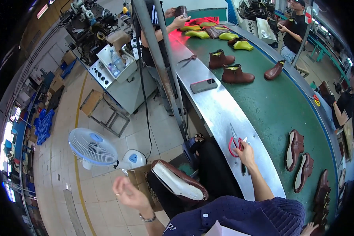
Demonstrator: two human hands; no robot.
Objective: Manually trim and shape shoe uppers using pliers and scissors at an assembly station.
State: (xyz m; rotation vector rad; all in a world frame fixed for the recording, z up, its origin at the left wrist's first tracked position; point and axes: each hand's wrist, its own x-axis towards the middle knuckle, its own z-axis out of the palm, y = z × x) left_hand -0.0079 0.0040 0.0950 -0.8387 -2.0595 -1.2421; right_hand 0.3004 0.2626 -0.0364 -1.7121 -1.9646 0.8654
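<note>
Brown leather covers the shoe (194, 179) that lies across the wearer's dark-trousered lap (220, 171), its pale underside turned up. From my distant seat I see the left hand (131, 194) raised to the left of it, its fingers loosely curled and released, with a bracelet (147, 217) at the wrist. The right hand (246, 154) is over the near part of a metal strip (220, 108) that edges the green worktop (259, 108). Its fingers are at the red handles of a pair of scissors (235, 138), but they show too small for me to tell whether they are grasping or merely touching. The blades point toward the far side. Farther along the strip I make out a grey phone (203, 86). Across the green surface I find upright brown ankle boots (238, 75) at the far side and brown shoes (297, 149) tipped on their sides at the right. To the left I have a fan (93, 146) and a wooden stool (92, 103); at the far end a co-worker's hands (179, 21) hold a dark shoe (181, 11).
</note>
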